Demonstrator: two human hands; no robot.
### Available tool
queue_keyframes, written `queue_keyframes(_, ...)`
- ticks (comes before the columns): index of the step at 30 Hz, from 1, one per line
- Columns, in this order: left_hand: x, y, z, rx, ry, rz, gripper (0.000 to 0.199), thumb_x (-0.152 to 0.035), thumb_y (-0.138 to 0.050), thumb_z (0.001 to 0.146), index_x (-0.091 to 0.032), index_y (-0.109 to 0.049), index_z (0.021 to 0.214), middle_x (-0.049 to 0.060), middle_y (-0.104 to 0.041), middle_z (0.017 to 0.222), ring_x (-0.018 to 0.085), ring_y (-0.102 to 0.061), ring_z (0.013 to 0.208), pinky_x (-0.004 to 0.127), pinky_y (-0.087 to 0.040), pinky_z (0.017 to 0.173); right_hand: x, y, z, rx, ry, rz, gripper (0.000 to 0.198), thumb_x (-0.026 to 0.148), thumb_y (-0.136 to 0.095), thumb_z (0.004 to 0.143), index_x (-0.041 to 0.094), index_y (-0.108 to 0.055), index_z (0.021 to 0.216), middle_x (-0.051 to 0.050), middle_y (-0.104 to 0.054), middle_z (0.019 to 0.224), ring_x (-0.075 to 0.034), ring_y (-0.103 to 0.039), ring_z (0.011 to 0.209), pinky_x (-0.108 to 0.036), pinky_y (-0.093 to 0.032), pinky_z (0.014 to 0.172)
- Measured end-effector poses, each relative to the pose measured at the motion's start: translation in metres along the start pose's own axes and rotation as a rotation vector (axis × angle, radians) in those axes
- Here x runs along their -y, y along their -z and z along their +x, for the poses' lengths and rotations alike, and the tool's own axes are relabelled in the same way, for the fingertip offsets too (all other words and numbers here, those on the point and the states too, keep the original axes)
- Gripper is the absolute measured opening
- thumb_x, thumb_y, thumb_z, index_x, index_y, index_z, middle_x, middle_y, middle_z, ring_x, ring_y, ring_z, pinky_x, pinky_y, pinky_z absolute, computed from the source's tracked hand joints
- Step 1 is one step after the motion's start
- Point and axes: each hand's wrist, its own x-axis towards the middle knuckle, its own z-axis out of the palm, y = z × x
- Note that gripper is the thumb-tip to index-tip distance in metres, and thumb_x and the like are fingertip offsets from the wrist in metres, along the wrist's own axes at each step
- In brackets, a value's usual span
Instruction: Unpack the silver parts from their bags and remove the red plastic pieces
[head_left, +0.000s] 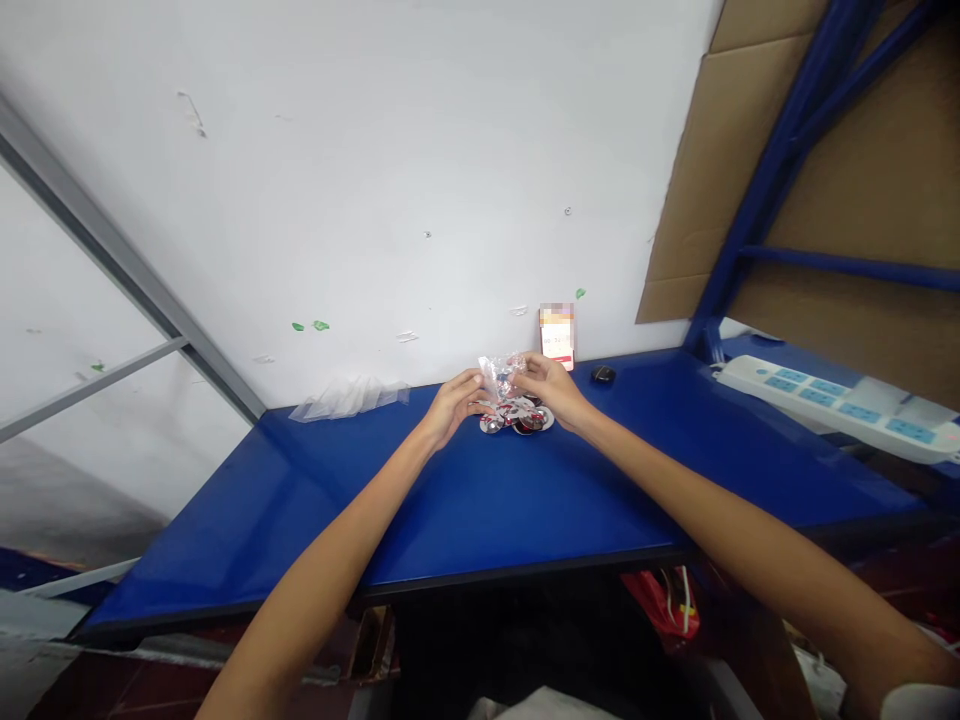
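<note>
No text can be read with certainty. The upright rectangular phone (557,349) with a white, orange and red screen carries a row of small dark characters (556,340), seemingly digits, too blurred to make out; a pixelated patch covers its top, and any lettering lower down is illegible.

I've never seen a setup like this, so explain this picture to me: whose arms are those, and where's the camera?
There's no machine here. You're looking through a camera worn on a person's head, facing forward and down at their bare left hand and right hand. Between them they hold a small, clear plastic bag near a pile of shiny silver, red and black pieces on the glossy blue tabletop. Flat translucent plastic bags lie left; an upright rectangular phone stands behind.
</note>
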Motion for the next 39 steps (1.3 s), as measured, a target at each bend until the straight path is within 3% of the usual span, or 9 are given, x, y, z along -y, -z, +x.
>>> queue_keyframes(5, 0.002, 0.000, 0.000, -0.077, -0.025, 0.196, 0.048, -0.056, -0.079, 0.091, -0.015, -0.077, 0.115, 0.013, -0.077, 0.116, 0.026, -0.075, 0.098, 0.035, -0.065, 0.076, -0.005, -0.003, 0.000, -0.022, -0.004, -0.031, 0.040, 0.042, -0.091, 0.074, 0.022, -0.069, 0.102, -0.005, -0.072, 0.107, -0.023, -0.072, 0.096, -0.040, -0.071, 0.081)
queue_keyframes(10, 0.004, -0.002, 0.003, -0.199, -0.039, 0.299, 0.053, -0.058, -0.086, 0.083, -0.014, -0.079, 0.113, 0.010, -0.081, 0.106, 0.023, -0.075, 0.081, 0.036, -0.066, 0.069, -0.006, -0.005, -0.002, 0.012, -0.044, -0.043, 0.043, 0.046, -0.093, 0.075, 0.022, -0.067, 0.100, -0.006, -0.075, 0.112, -0.022, -0.077, 0.084, -0.037, -0.072, 0.070)
queue_keyframes(15, 0.009, 0.000, 0.004, -0.258, -0.059, 0.361, 0.054, -0.060, -0.084, 0.084, -0.014, -0.076, 0.111, 0.008, -0.080, 0.094, 0.019, -0.071, 0.061, 0.033, -0.063, 0.058, -0.002, -0.007, -0.006, 0.057, -0.146, -0.050, 0.044, 0.046, -0.093, 0.079, 0.022, -0.068, 0.107, -0.007, -0.082, 0.101, -0.022, -0.080, 0.069, -0.035, -0.071, 0.061)
queue_keyframes(20, 0.007, 0.000, 0.003, -0.290, -0.097, 0.421, 0.048, -0.063, -0.079, 0.088, -0.017, -0.071, 0.099, 0.005, -0.077, 0.088, 0.017, -0.068, 0.054, 0.030, -0.055, 0.048, -0.006, -0.007, -0.004, 0.095, -0.194, -0.067, 0.041, 0.047, -0.094, 0.081, 0.017, -0.076, 0.102, -0.013, -0.083, 0.099, -0.026, -0.083, 0.072, -0.034, -0.071, 0.062)
queue_keyframes(25, 0.000, -0.002, 0.002, -0.285, -0.149, 0.362, 0.037, -0.056, -0.073, 0.094, -0.020, -0.067, 0.102, 0.000, -0.066, 0.073, 0.017, -0.067, 0.058, 0.029, -0.056, 0.053, -0.011, -0.004, -0.001, -0.002, -0.166, -0.043, 0.037, 0.046, -0.093, 0.082, 0.016, -0.081, 0.100, -0.014, -0.084, 0.102, -0.028, -0.083, 0.073, -0.038, -0.073, 0.068)
queue_keyframes(31, 0.011, 0.001, 0.004, -0.329, -0.177, 0.547, 0.023, -0.041, -0.074, 0.090, -0.021, -0.067, 0.099, -0.002, -0.062, 0.070, 0.015, -0.061, 0.058, 0.027, -0.050, 0.055, -0.009, -0.008, -0.005, 0.084, -0.165, -0.055, 0.040, 0.054, -0.091, 0.083, 0.019, -0.083, 0.102, -0.011, -0.084, 0.104, -0.027, -0.083, 0.079, -0.041, -0.073, 0.076)
queue_keyframes(36, 0.014, -0.009, -0.002, -0.459, -0.322, 0.767, 0.009, -0.029, -0.069, 0.091, -0.023, -0.065, 0.096, -0.005, -0.058, 0.069, 0.013, -0.056, 0.064, 0.025, -0.046, 0.065, -0.006, -0.015, -0.009, 0.088, -0.154, -0.090, 0.039, 0.051, -0.090, 0.083, 0.019, -0.082, 0.104, -0.009, -0.084, 0.102, -0.024, -0.082, 0.083, -0.036, -0.071, 0.079)
queue_keyframes(39, 0.010, -0.021, -0.007, -0.416, -0.355, 0.827, 0.010, -0.028, -0.068, 0.092, -0.024, -0.063, 0.100, -0.006, -0.054, 0.068, 0.013, -0.052, 0.063, 0.025, -0.043, 0.065, -0.002, -0.020, -0.012, 0.104, -0.143, -0.093, 0.039, 0.053, -0.089, 0.083, 0.019, -0.082, 0.102, -0.007, -0.083, 0.095, -0.023, -0.081, 0.084, -0.036, -0.070, 0.082)
